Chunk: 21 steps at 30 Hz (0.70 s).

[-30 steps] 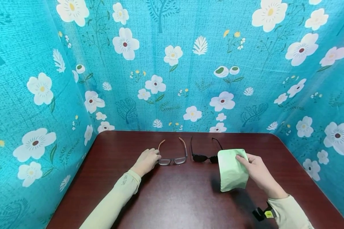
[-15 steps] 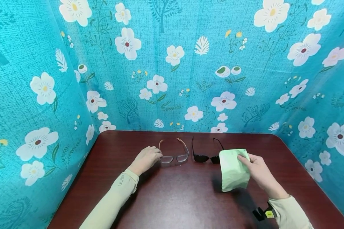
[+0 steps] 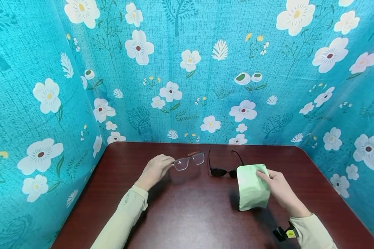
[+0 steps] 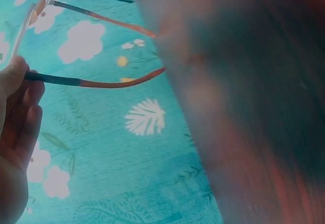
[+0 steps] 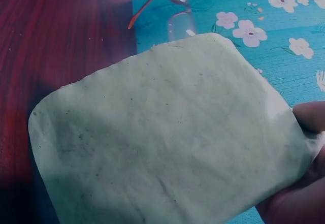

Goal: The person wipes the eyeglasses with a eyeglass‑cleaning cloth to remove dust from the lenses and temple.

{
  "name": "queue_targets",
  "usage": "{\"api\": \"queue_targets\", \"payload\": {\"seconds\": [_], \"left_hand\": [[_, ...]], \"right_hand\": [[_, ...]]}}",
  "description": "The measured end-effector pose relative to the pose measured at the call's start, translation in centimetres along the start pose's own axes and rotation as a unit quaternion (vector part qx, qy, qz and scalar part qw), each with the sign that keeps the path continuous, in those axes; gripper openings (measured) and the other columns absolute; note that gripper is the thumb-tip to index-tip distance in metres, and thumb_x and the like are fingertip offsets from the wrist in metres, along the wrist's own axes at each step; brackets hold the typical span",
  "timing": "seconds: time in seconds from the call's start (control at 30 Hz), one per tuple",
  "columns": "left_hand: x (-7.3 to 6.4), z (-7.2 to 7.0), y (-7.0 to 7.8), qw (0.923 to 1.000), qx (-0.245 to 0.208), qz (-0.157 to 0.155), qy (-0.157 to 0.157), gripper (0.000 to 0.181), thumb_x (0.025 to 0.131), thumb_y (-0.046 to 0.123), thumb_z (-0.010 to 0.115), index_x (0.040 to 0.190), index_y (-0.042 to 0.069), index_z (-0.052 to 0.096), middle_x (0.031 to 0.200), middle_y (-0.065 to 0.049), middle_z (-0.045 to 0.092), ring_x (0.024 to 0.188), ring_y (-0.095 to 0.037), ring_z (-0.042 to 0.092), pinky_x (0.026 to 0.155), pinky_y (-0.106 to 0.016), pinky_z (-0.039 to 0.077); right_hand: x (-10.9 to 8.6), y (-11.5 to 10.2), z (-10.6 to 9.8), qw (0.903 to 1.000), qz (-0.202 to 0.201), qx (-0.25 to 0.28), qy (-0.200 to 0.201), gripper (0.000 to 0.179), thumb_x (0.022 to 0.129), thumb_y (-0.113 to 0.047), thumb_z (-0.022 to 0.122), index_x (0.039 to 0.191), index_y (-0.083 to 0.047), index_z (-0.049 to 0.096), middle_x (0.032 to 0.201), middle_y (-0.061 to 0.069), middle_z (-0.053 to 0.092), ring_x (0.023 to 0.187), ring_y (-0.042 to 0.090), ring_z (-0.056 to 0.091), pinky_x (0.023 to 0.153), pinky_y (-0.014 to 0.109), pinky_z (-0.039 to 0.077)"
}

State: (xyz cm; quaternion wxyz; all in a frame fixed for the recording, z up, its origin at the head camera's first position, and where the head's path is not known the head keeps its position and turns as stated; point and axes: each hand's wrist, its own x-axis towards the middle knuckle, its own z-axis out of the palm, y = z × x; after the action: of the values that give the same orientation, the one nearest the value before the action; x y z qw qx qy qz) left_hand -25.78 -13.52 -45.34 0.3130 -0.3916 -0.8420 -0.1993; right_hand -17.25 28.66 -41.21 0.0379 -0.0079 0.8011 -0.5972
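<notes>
A pair of clear-lens eyeglasses (image 3: pixel 182 164) is tilted up off the table, lenses facing the camera in the head view. My left hand (image 3: pixel 156 169) pinches it at the left hinge. In the left wrist view the temples of the eyeglasses (image 4: pixel 109 84), dark near the hinge and orange-brown toward the tips, stick out unfolded. My right hand (image 3: pixel 281 189) pinches a pale green cloth (image 3: pixel 253 188) by its upper right corner. The cloth (image 5: pixel 162 127) hangs down and fills much of the right wrist view.
Black sunglasses (image 3: pixel 218 172) lie on the dark red-brown table (image 3: pixel 187 214) with temples spread toward the back; the cloth covers part of their right lens. A blue flowered curtain (image 3: pixel 187 86) surrounds the table at the back and sides.
My left hand has lifted the eyeglasses from the table and tipped their lenses upward. The right hand with the cloth has hardly moved.
</notes>
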Motion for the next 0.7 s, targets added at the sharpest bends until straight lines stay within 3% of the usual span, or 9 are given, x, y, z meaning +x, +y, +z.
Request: {"api": "queue_targets", "payload": {"seconds": [0.2, 0.33, 0.5, 0.7], "left_hand": [[0.5, -0.5, 0.9, 0.9945, -0.065, -0.063, 0.051, 0.018, 0.081, 0.007, 0.073, 0.1, 0.008, 0.072, 0.095, 0.0, 0.069, 0.087, -0.013, 0.061, 0.076, -0.029, 0.051], [0.8, -0.8, 2.2, 0.9901, -0.096, -0.087, 0.054, 0.02, 0.079, 0.004, 0.075, 0.098, 0.007, 0.073, 0.094, 0.0, 0.068, 0.087, -0.013, 0.062, 0.075, -0.029, 0.052], [1.0, -0.9, 3.4, 0.9873, -0.113, -0.103, 0.044, 0.02, 0.08, 0.005, 0.074, 0.1, 0.007, 0.072, 0.092, 0.0, 0.069, 0.085, -0.012, 0.063, 0.074, -0.028, 0.052], [1.0, -0.7, 4.8, 0.9866, -0.128, -0.092, 0.043, 0.018, 0.082, 0.007, 0.073, 0.1, 0.007, 0.072, 0.09, 0.0, 0.069, 0.084, -0.012, 0.063, 0.073, -0.028, 0.052]], "right_hand": [[0.2, -0.1, 0.5, 0.9999, 0.006, -0.014, 0.001, 0.044, 0.098, -0.031, 0.052, 0.105, 0.011, 0.06, 0.081, 0.01, 0.068, 0.068, 0.018, 0.065, 0.061, 0.035, 0.053], [0.1, -0.3, 1.0, 0.9999, 0.005, -0.016, -0.003, 0.046, 0.097, -0.033, 0.053, 0.107, 0.012, 0.06, 0.083, 0.014, 0.067, 0.069, 0.02, 0.065, 0.061, 0.036, 0.053], [0.3, -0.9, 1.4, 0.9999, 0.005, -0.014, -0.003, 0.047, 0.097, -0.033, 0.053, 0.11, 0.012, 0.06, 0.085, 0.015, 0.068, 0.07, 0.021, 0.065, 0.062, 0.036, 0.053], [0.4, -1.8, 2.2, 0.9997, -0.006, -0.021, 0.015, 0.046, 0.096, -0.033, 0.055, 0.111, 0.01, 0.062, 0.085, 0.013, 0.069, 0.069, 0.02, 0.066, 0.061, 0.035, 0.053]]}}
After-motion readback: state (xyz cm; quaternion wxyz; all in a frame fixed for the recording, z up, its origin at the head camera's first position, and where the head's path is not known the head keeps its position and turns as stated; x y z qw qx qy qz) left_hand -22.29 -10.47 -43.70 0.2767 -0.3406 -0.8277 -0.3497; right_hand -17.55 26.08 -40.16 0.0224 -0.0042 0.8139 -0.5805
